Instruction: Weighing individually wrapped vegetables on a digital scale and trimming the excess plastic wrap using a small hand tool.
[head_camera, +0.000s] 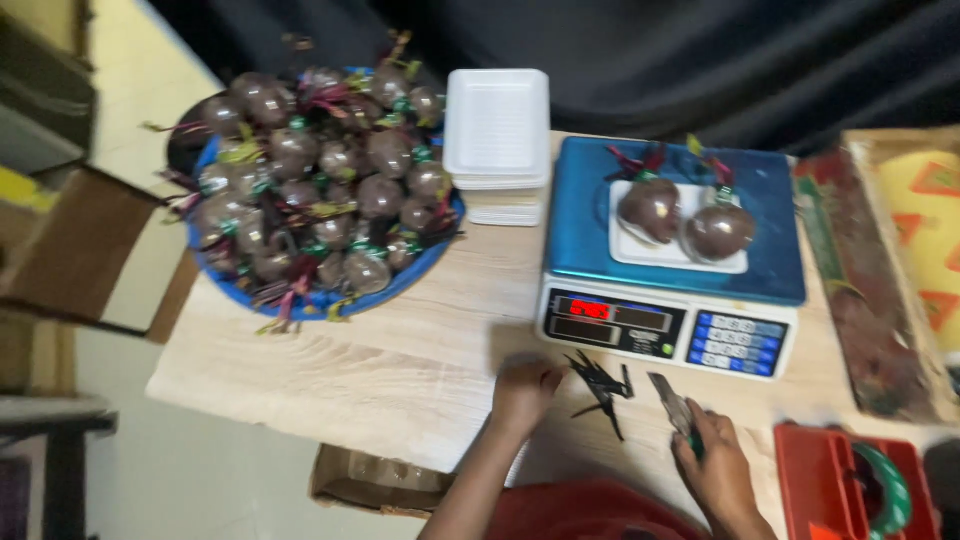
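My left hand (524, 392) rests knuckles-down on the wooden table (380, 370), fingers curled, just left of a small heap of thin black ties (600, 382). Whether it pinches one of them is blurred. My right hand (715, 470) grips a dark flat tool (670, 402) whose tip points up toward the scale. The blue-topped digital scale (675, 265) carries a white foam tray (640, 250) with two wrapped dark round beets (650, 210) (718, 230) on it.
A blue platter (400, 285) heaped with several wrapped beets stands at the left. A stack of white foam trays (497, 135) sits behind the scale's left side. A red tape dispenser (850, 485) lies at the lower right, a flat printed box (900, 260) at the far right.
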